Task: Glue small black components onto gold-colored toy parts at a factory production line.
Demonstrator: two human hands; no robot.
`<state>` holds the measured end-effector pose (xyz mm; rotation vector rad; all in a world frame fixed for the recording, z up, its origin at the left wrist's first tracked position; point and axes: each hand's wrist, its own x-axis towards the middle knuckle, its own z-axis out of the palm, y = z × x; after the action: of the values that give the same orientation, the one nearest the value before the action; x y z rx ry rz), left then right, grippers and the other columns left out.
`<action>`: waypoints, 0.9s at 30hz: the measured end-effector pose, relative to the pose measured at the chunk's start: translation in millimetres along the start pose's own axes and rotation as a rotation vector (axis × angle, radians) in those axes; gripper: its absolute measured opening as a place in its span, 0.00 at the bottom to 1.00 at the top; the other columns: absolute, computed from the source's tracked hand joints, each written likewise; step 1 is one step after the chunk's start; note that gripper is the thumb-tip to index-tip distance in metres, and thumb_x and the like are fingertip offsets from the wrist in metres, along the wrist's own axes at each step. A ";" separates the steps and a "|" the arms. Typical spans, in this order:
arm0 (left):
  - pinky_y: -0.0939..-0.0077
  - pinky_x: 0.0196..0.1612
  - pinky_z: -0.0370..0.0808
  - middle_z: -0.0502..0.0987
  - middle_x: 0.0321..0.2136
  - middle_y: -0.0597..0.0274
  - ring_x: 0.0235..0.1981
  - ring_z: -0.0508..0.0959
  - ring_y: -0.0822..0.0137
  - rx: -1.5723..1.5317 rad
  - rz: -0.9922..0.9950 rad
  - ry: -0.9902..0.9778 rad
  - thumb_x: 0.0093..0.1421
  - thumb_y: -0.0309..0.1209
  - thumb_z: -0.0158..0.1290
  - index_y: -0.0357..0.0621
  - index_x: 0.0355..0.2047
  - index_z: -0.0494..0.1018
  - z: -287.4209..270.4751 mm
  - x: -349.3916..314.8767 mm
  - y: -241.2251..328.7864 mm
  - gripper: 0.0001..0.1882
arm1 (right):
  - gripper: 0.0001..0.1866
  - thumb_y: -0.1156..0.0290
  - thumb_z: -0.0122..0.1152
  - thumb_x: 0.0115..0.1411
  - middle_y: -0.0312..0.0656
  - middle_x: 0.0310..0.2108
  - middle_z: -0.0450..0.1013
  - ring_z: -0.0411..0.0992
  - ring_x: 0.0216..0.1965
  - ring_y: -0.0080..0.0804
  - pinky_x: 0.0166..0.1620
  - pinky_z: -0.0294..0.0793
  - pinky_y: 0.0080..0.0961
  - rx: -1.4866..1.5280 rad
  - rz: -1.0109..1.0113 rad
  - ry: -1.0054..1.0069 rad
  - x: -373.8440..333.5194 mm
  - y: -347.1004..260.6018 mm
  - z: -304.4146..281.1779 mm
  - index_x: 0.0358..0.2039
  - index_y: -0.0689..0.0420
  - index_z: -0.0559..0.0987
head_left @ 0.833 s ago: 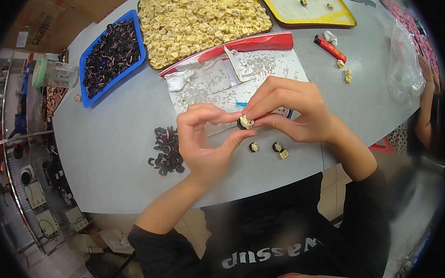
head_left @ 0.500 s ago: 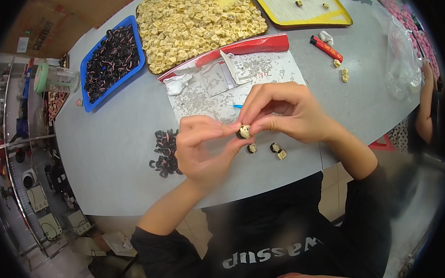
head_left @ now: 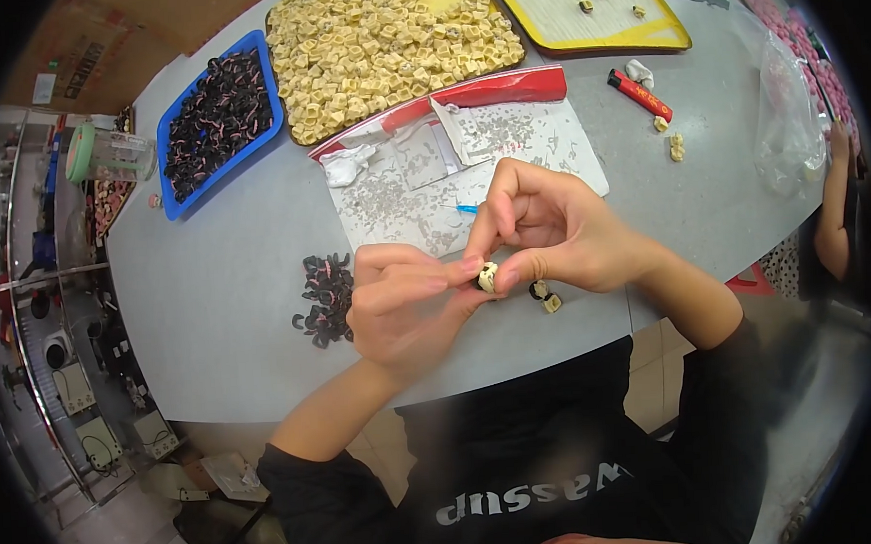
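Between my two hands is a small cream and black moulded piece [head_left: 487, 277], pinched by fingertips from both sides. My left hand [head_left: 408, 302] has its thumb and fingers closed on the piece's left side. My right hand [head_left: 560, 232] grips its right side with thumb and forefinger. Just right of it on the table lie a small black-and-cream piece [head_left: 539, 290] and a cream piece [head_left: 553, 304]. A loose pile of small black curved parts [head_left: 325, 301] sits left of my left hand. Behind my fingers, a thin blue-handled tool [head_left: 467, 209] lies on a white sheet.
A blue tray [head_left: 172, 201] holds many black parts. Beside it stands a tray heaped with cream pieces [head_left: 387, 50]. The white sheet [head_left: 581, 159] carries grey scraps. A yellow-rimmed tray [head_left: 673, 38], a red tube [head_left: 639, 95] and a plastic bag [head_left: 789, 120] lie right; another person's arm [head_left: 836, 196] is beyond.
The piece between my fingertips has moved slightly down and right and turned, showing more of its cream side. My hands now cover the small piece that lay just below it.
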<state>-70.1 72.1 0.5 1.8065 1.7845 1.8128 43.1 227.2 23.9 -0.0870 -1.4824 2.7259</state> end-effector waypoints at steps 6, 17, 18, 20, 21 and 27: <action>0.83 0.30 0.67 0.77 0.26 0.61 0.31 0.67 0.69 0.020 0.022 0.025 0.42 0.23 0.65 0.47 0.37 0.59 1.6 -0.2 1.5 0.27 | 0.22 0.83 0.64 0.47 0.50 0.35 0.71 0.70 0.38 0.30 0.43 0.70 0.25 0.032 -0.055 -0.012 1.1 7.9 -1.3 0.31 0.55 0.57; 0.85 0.23 0.72 0.76 0.27 0.66 0.29 0.71 0.72 -0.055 0.009 0.107 0.34 0.18 0.67 0.45 0.33 0.67 5.2 2.0 3.0 0.26 | 0.25 0.85 0.63 0.47 0.52 0.34 0.70 0.70 0.38 0.31 0.43 0.69 0.25 0.013 -0.104 -0.026 1.3 10.7 -1.5 0.30 0.52 0.54; 0.85 0.23 0.72 0.76 0.27 0.66 0.29 0.71 0.73 -0.045 0.001 0.099 0.34 0.18 0.67 0.45 0.33 0.68 4.7 1.9 3.2 0.25 | 0.25 0.85 0.63 0.47 0.52 0.34 0.70 0.69 0.38 0.31 0.43 0.68 0.25 0.009 -0.107 -0.031 1.4 11.0 -1.7 0.30 0.52 0.54; 0.85 0.23 0.72 0.76 0.27 0.65 0.29 0.71 0.73 -0.047 0.000 0.087 0.34 0.18 0.67 0.45 0.33 0.68 3.8 1.7 3.1 0.25 | 0.25 0.85 0.63 0.47 0.52 0.34 0.70 0.69 0.37 0.30 0.43 0.68 0.25 0.001 -0.114 -0.035 1.5 11.8 -1.9 0.30 0.52 0.53; 0.85 0.23 0.72 0.75 0.27 0.65 0.28 0.72 0.74 -0.043 0.001 0.078 0.34 0.18 0.67 0.44 0.32 0.69 3.3 1.5 3.0 0.24 | 0.25 0.85 0.63 0.47 0.52 0.34 0.70 0.69 0.37 0.30 0.43 0.68 0.25 -0.005 -0.125 -0.039 1.5 12.0 -1.9 0.30 0.53 0.53; 0.83 0.31 0.67 0.77 0.27 0.60 0.32 0.67 0.68 0.042 -0.003 -0.033 0.40 0.21 0.66 0.47 0.39 0.59 0.6 -0.9 4.5 0.30 | 0.26 0.85 0.63 0.47 0.52 0.33 0.70 0.69 0.36 0.31 0.43 0.68 0.25 -0.008 -0.124 -0.029 1.1 11.8 -1.2 0.29 0.53 0.53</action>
<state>-66.5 70.3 2.7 1.8354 1.8260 1.7465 41.9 221.8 13.3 0.0427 -1.4536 2.6348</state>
